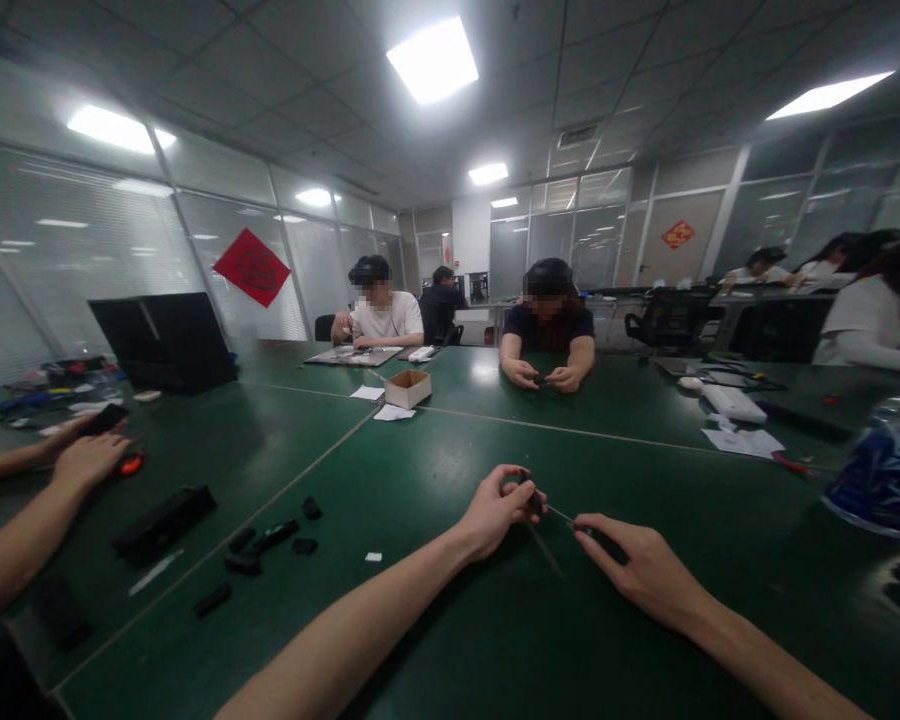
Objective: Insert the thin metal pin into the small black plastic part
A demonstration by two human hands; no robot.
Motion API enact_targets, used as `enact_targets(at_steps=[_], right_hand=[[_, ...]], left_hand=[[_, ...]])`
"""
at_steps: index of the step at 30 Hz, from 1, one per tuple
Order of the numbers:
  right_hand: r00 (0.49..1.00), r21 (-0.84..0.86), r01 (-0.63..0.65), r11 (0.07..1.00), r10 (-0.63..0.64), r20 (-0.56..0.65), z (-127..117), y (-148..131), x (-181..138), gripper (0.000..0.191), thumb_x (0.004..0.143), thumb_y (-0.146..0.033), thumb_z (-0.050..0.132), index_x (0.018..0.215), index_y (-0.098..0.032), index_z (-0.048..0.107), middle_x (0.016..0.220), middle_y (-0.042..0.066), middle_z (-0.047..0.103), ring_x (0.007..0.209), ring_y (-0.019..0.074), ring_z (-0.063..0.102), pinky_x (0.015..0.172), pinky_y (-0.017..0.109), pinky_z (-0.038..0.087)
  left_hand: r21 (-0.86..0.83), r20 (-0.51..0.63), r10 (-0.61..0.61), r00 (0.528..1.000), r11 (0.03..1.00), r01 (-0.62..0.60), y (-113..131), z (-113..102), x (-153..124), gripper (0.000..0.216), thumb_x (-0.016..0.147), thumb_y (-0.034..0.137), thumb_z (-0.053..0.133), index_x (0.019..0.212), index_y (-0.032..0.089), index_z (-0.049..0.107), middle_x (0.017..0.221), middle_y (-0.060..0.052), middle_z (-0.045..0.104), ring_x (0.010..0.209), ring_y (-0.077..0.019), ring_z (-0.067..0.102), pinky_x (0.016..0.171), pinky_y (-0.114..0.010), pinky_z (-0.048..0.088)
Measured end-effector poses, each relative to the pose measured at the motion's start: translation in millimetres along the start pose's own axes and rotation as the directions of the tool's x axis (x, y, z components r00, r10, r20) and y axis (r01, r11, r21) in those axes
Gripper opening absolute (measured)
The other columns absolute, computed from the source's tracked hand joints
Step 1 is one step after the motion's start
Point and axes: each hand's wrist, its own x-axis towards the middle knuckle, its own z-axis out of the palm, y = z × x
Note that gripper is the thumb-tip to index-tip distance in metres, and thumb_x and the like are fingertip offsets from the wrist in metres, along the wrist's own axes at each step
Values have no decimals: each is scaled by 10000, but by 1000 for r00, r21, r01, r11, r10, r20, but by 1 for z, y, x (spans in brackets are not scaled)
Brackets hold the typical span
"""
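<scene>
Over the green table (450, 640), my left hand (496, 508) pinches a small black part (529, 492) between thumb and fingers. What kind of part it is cannot be made out. My right hand (649, 570) is closed around the dark handle of a screwdriver (607, 543). Its thin metal shaft points left and its tip reaches the black part; whether it sits in a screw is hidden. Left of my left forearm lie several small black pieces (276, 535) and a white scrap of paper (373, 557).
Another person's hands (90, 455) rest at the left, near a long black case (165, 520). A small cardboard box (408, 388) stands mid-table on papers. Far right is a blue-labelled plastic bottle pack (881, 470). Opposite, a person (547, 325) handles a small dark item.
</scene>
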Motion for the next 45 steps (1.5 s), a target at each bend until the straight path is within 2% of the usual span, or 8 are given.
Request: enact_targets(at_steps=[6,12,16,28,36,45], right_hand=[[1000,-29,4,1000,-5,-27,2,-1,0,314,891,-384,389,985,-208,632,902,56,693,784,195,658,713,321,538],[1000,-37,16,999,-17,-11,1,-3,-1,299,900,-373,393,1004,-215,624,911,43,688,790,181,654,712,302,531],[1000,-56,24,998,-23,8,0,-3,0,301,902,-358,385,994,-199,624,898,50,684,782,185,650,712,311,525],[1000,-55,16,998,-15,22,1,0,0,290,906,-356,404,1030,-202,617,929,47,678,798,174,644,718,295,518],[1000,-64,8,998,-7,23,3,1,-1,308,899,-361,405,1026,-190,627,929,54,683,777,181,649,699,299,520],[1000,-37,9,999,-8,14,4,4,-1,287,892,-366,426,1023,-217,634,927,45,686,781,181,644,710,303,516]], left_hand=[[-2,-13,4,1000,1000,-4,-1,0,2,433,678,398,735,935,144,497,795,-69,657,692,-137,614,621,-246,458],[32,24,-17,1000,999,16,-1,-3,3,340,741,423,672,859,133,541,801,-67,644,689,-124,599,598,-228,452],[43,10,-12,1000,999,12,2,-2,2,344,740,442,664,830,130,550,785,-63,640,683,-121,592,603,-227,446],[69,53,0,999,998,-3,-1,-4,3,365,733,440,668,879,122,567,806,-60,636,702,-127,594,634,-243,443],[33,-14,1,1000,999,0,0,0,3,492,653,449,731,952,168,460,745,-50,657,640,-139,619,600,-243,459],[41,5,0,1000,999,0,4,0,1,397,687,395,706,912,186,455,744,-30,650,611,-130,627,569,-224,465]])
